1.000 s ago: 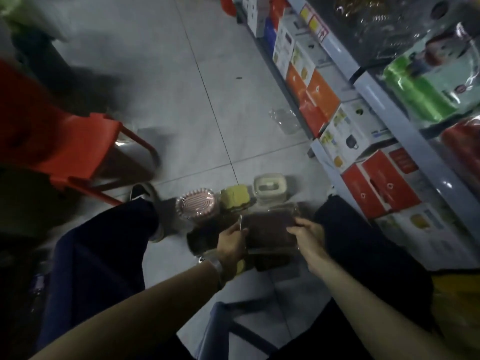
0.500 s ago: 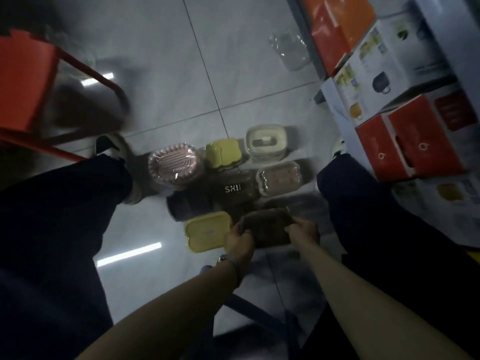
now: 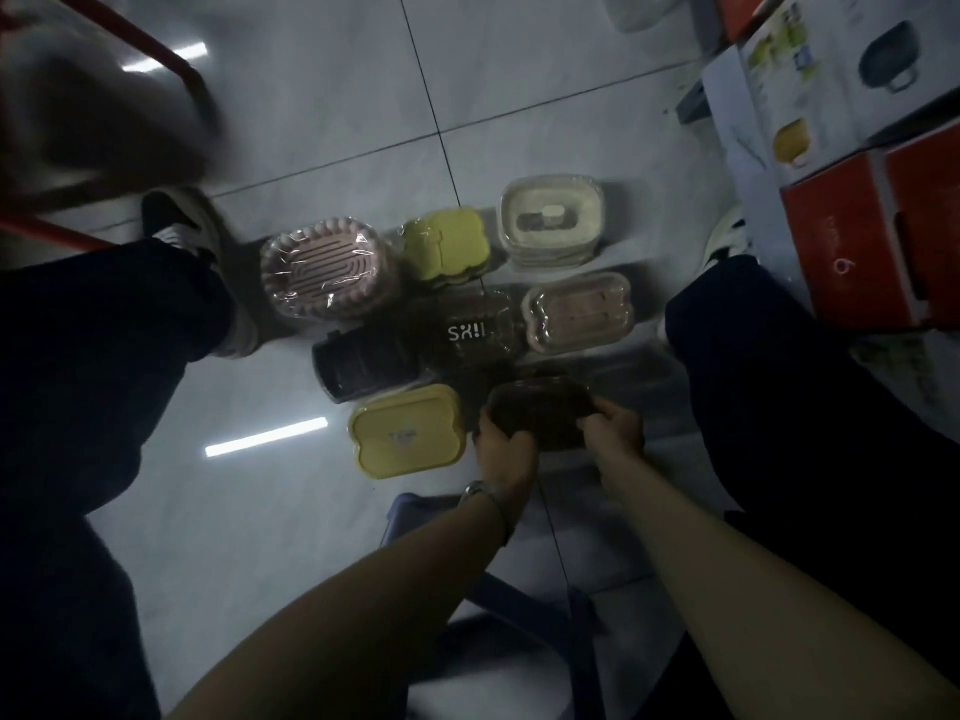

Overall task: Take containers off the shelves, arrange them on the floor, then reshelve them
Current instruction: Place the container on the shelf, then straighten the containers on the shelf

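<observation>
Beside the yellow container [image 3: 407, 430], both hands (left hand [image 3: 505, 445], right hand [image 3: 613, 427]) have fingers clamped on a dark container [image 3: 540, 412].

- You are in a shop selling housewares: printed retail cartons crowd the right edge of the pale tiled floor [image 3: 322, 122].
- The white carton [image 3: 800, 80] carries product photos of a dark pot and a yellow one, and red cartons [image 3: 852, 241] stand just beside it.
- The pink container [image 3: 324, 270] on the floor between your legs is sealed in clear, glossy film, like unsold stock.
</observation>
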Demonstrator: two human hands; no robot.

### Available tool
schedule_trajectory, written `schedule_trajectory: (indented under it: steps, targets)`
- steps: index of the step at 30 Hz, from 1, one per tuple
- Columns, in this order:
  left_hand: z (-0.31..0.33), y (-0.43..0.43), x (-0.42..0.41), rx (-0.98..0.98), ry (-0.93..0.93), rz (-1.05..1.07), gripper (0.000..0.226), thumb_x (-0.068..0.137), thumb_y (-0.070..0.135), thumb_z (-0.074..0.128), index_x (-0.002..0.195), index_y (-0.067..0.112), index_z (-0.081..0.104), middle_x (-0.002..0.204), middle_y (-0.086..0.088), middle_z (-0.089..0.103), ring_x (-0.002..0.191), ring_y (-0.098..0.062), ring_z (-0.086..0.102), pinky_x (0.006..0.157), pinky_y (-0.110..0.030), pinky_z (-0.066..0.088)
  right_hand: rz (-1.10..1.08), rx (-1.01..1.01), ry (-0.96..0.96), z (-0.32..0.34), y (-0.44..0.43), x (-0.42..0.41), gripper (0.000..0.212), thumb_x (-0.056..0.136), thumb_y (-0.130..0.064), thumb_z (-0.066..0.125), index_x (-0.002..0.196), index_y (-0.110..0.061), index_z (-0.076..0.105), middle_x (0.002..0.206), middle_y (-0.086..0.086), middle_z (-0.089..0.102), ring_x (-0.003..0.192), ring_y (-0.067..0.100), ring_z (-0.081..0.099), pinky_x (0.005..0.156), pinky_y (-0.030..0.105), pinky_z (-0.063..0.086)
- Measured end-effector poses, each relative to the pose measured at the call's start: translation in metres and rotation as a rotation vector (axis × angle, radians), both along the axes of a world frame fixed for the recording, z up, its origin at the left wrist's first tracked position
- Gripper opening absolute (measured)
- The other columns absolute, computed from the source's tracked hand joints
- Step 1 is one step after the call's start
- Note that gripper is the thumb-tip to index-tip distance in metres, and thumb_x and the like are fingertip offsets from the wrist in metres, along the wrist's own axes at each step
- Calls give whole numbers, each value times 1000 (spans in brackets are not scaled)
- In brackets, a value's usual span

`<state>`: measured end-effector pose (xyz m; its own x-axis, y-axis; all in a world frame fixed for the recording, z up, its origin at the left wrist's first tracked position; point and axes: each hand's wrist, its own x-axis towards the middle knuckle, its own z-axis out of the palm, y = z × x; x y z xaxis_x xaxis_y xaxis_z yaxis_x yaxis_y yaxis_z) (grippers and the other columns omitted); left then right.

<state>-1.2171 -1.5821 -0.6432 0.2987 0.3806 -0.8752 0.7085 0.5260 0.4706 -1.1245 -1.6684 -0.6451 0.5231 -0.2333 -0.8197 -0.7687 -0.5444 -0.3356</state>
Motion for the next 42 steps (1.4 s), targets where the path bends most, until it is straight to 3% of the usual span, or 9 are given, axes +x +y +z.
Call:
schedule_trajectory:
  steps: [9, 18, 22, 25, 29, 33, 36, 39, 42]
  targets:
    - [-21, 4, 6, -7, -12, 54, 91, 70, 25, 64, 156, 31, 32, 140, -7, 56, 126, -26, 55, 113, -53, 45, 26, 22, 3, -18, 4, 3, 60, 87, 8, 57, 140, -18, 66, 128, 7, 72, 122, 28, 64, 109, 39, 50]
    - [-12, 5, 5, -12, -49, -2, 82, 74, 20, 63, 151, 30, 36, 135, -5, 57, 119, -20, 58, 91, -33, 51, 41, -5, -37, -12, 9, 0, 55, 84, 3, 59, 132, -21, 71, 119, 5, 76, 115, 27, 68, 105, 40, 53]
    - [-2, 9, 3, -15, -78, -40, 81, 76, 22, 66, 152, 28, 38, 134, -5, 60, 120, -20, 59, 97, -37, 52, 21, 10, -94, -3, 11, -4, 53, 83, 3, 59, 130, -18, 72, 115, 4, 76, 109, 21, 67, 102, 34, 53]
    - [13, 11, -3, -22, -81, -70, 68, 81, 17, 64, 147, 23, 46, 129, -3, 63, 116, -20, 62, 95, -35, 54, 15, -10, -137, 5, 14, -5, 46, 87, -1, 61, 130, -15, 70, 118, 5, 73, 114, 22, 66, 95, 27, 49]
    - [43, 15, -9, -29, -70, -165, 15, 100, 14, 57, 108, 26, 60, 101, 1, 64, 92, -18, 60, 78, -31, 50, -4, -29, -157, 17, 20, -1, 38, 93, -7, 63, 130, -11, 69, 126, 10, 70, 120, 28, 63, 89, 24, 43]
    - [60, 24, -14, -115, 11, -254, 20, 103, 16, 50, 90, 23, 63, 89, 2, 62, 84, -18, 57, 75, -32, 49, 42, 18, -116, 27, 29, 5, 28, 90, -11, 68, 116, -15, 75, 121, 12, 73, 114, 30, 67, 93, 27, 48]
    - [73, 38, -14, -196, 42, -285, 15, 101, 18, 51, 95, 21, 64, 98, -2, 63, 93, -25, 61, 87, -41, 53, 124, 77, -85, 37, 40, 3, 15, 88, -12, 72, 100, -17, 79, 110, 11, 76, 108, 32, 69, 95, 34, 54]
    - [90, 58, -10, -176, -3, -274, 18, 102, 20, 51, 97, 13, 66, 95, -4, 66, 91, -25, 60, 79, -33, 50, 203, 152, -48, 42, 54, -4, 18, 85, -15, 74, 69, -22, 73, 90, 9, 74, 98, 35, 72, 89, 39, 56]
    - [110, 87, -12, -159, -41, -254, 21, 98, 16, 53, 104, 6, 71, 93, -11, 68, 85, -25, 61, 74, -30, 48, 320, 205, -46, 46, 67, -12, 10, 71, -34, 69, 65, -35, 77, 87, 4, 78, 93, 33, 74, 88, 44, 58]
